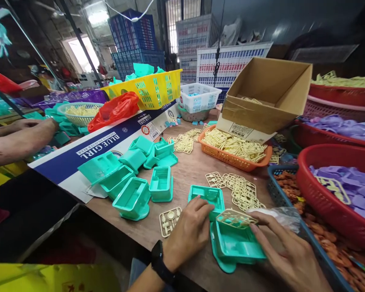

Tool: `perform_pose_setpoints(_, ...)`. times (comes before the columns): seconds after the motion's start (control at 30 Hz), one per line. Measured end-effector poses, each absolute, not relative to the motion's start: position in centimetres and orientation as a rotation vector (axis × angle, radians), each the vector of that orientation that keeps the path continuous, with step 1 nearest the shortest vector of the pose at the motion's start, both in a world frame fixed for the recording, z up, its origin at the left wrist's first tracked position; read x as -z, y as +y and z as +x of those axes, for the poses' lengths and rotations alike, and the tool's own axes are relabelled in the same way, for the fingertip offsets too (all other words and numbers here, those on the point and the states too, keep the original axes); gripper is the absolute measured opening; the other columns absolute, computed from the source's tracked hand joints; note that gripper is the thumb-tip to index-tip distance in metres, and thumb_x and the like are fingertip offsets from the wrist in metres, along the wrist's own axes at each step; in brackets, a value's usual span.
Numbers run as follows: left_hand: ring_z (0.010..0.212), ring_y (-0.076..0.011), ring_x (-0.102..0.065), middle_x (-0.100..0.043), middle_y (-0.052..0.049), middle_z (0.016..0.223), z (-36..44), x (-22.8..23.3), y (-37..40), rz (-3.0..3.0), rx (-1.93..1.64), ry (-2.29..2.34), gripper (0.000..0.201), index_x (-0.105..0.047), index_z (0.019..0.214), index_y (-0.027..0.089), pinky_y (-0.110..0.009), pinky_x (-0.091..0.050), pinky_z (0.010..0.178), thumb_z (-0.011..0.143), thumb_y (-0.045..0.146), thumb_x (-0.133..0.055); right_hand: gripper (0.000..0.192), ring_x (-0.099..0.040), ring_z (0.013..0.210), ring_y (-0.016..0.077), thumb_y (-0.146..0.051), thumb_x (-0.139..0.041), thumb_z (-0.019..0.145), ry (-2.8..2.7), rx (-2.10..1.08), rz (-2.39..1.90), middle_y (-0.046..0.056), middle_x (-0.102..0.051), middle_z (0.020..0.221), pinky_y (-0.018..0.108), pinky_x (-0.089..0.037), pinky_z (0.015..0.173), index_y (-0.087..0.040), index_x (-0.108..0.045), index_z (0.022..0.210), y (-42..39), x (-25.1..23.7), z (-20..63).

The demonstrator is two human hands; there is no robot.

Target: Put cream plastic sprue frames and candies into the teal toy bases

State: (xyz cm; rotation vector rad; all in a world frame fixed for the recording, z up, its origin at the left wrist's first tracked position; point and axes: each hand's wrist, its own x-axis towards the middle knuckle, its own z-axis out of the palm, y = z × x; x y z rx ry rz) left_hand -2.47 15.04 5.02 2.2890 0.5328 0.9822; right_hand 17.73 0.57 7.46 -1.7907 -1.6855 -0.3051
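The right hand (292, 253) has its thumb and forefinger clamped on the right edge of a cream frame (235, 217), which tilts to the left of those fingertips, above a near green box (241, 245). The left hand (188, 227) has its fingers bent and close together at a far green box (205, 192), the tips at its near rim; I cannot tell whether they grip it or only rest there. That far box touches the near one and stands in the way just beyond the held frame.

Just left of the left fingers, a loose cream frame (170, 221) lies flat on the wooden table (188, 168). Farther left and beyond them is a cluster of green boxes (134, 158), then a printed carton panel (79, 156) and, past it, a yellow basket (170, 85).

Beyond the right fingertips lies a spread of cream frames (243, 190), with a crumpled clear bag (287, 217) close by, crowding the hand. Farther out, an orange basket (231, 159) heaped with frames has a tilted cardboard box (261, 109) over its back part. Right of the right fingers, a blue crate (274, 185) of orange pieces sits partly under a red basin (331, 219) of purple ones, walling off that side
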Motion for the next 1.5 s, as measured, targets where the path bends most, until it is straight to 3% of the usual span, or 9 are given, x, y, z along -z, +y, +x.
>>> perform_pose_setpoints(0.13, 0.100, -0.0231, -0.066, -0.072, -0.008, 0.102, -0.3, -7.4, 19.2, 2.318, -0.957, 0.709, 0.020, -0.066, 0.107, 0.016, -0.039, -0.054, 0.091, 0.093, 0.015, -0.052, 0.023, -0.076, 0.082, 0.0109, -0.042, -0.046, 0.102, -1.776, 0.459, -1.779, -0.003, -0.079, 0.096, 0.011, -0.056, 0.071, -0.027, -0.062, 0.112, 0.2, -8.5, 17.5)
perform_pose_setpoints(0.23, 0.115, -0.0275, -0.062, -0.069, -0.014, 0.120, 3.6, -9.0, 23.6, 2.549, -0.451, 0.810, 0.028, -0.063, 0.119, 0.013, -0.041, -0.051, 0.097, 0.093, 0.019, -0.056, 0.023, -0.075, 0.081, 0.0101, -0.040, -0.045, 0.103, -1.837, 0.489, -1.752, -0.002, -0.078, 0.095, 0.011, -0.055, 0.075, -0.026, -0.061, 0.111, 0.0, -9.1, 17.5)
perform_pose_setpoints(0.37, 0.092, -0.0233, -0.067, -0.073, -0.010, 0.096, 9.3, -8.8, 27.7, 2.573, -0.190, 0.654, 0.026, -0.069, 0.097, 0.013, -0.032, -0.053, 0.081, 0.073, 0.016, -0.078, 0.022, -0.075, 0.089, 0.0111, -0.036, -0.046, 0.103, -1.884, 0.471, -1.733, 0.001, -0.076, 0.098, 0.013, -0.056, 0.080, -0.025, -0.063, 0.110, 0.1, -9.3, 17.4)
perform_pose_setpoints(0.47, 0.079, -0.0169, -0.063, -0.069, -0.003, 0.086, 11.9, -7.6, 28.5, 2.555, -0.132, 0.546, 0.018, -0.067, 0.087, 0.014, -0.031, -0.053, 0.075, 0.079, 0.027, -0.078, 0.022, -0.073, 0.095, 0.0114, -0.035, -0.048, 0.102, -1.908, 0.389, -1.745, 0.003, -0.072, 0.106, 0.014, -0.057, 0.080, -0.027, -0.068, 0.102, 0.3, -9.2, 17.5)
perform_pose_setpoints(0.57, 0.072, -0.0135, -0.060, -0.065, 0.000, 0.080, 12.6, -7.1, 28.8, 2.539, -0.145, 0.480, 0.018, -0.064, 0.081, 0.015, -0.030, -0.052, 0.071, 0.089, 0.031, -0.069, 0.023, -0.073, 0.097, 0.0115, -0.034, -0.050, 0.101, -1.873, 0.353, -1.749, 0.005, -0.069, 0.110, 0.015, -0.058, 0.080, -0.027, -0.071, 0.097, 0.2, -9.0, 17.7)
perform_pose_setpoints(0.73, 0.061, -0.0115, -0.054, -0.061, 0.002, 0.063, 10.0, -9.1, 29.3, 2.512, -0.293, 0.446, 0.016, -0.062, 0.063, 0.013, -0.025, -0.043, 0.060, 0.070, 0.000, -0.068, 0.021, -0.073, 0.095, 0.0114, -0.035, -0.052, 0.099, -1.806, 0.258, -1.796, 0.003, -0.071, 0.106, 0.014, -0.058, 0.081, -0.028, -0.072, 0.102, -0.2, -8.7, 18.4)
perform_pose_setpoints(1.0, 0.081, -0.0143, -0.067, -0.074, -0.004, 0.086, -0.3, -10.7, 23.6, 2.156, -1.089, 0.238, 0.006, -0.072, 0.091, 0.016, -0.027, -0.051, 0.074, 0.089, 0.013, -0.068, 0.020, -0.074, 0.097, 0.0156, -0.036, -0.057, 0.096, -1.720, 0.104, -1.818, 0.002, -0.074, 0.109, 0.019, -0.060, 0.080, -0.031, -0.074, 0.107, -0.2, -7.8, 19.0)
perform_pose_setpoints(1.37, 0.086, -0.0195, -0.063, -0.071, -0.004, 0.086, -2.8, -6.6, 19.4, 2.381, -0.738, 0.371, 0.015, -0.071, 0.089, 0.018, -0.034, -0.050, 0.081, 0.097, 0.026, -0.061, 0.034, -0.072, 0.081, 0.0209, -0.049, -0.051, 0.092, -1.369, -0.012, -2.035, 0.007, -0.077, 0.097, 0.028, -0.055, 0.057, -0.023, -0.073, 0.086, 3.9, -9.1, 21.3)
perform_pose_setpoints(1.5, 0.091, -0.0202, -0.063, -0.072, -0.005, 0.092, -3.3, -7.6, 19.4, 2.370, -0.799, 0.395, 0.018, -0.070, 0.090, 0.017, -0.036, -0.050, 0.084, 0.098, 0.027, -0.057, 0.038, -0.072, 0.084, 0.0268, -0.044, -0.045, 0.089, -1.510, 0.145, -2.176, 0.015, -0.076, 0.095, 0.039, -0.057, 0.074, -0.017, -0.072, 0.093, 8.2, -7.1, 24.5)
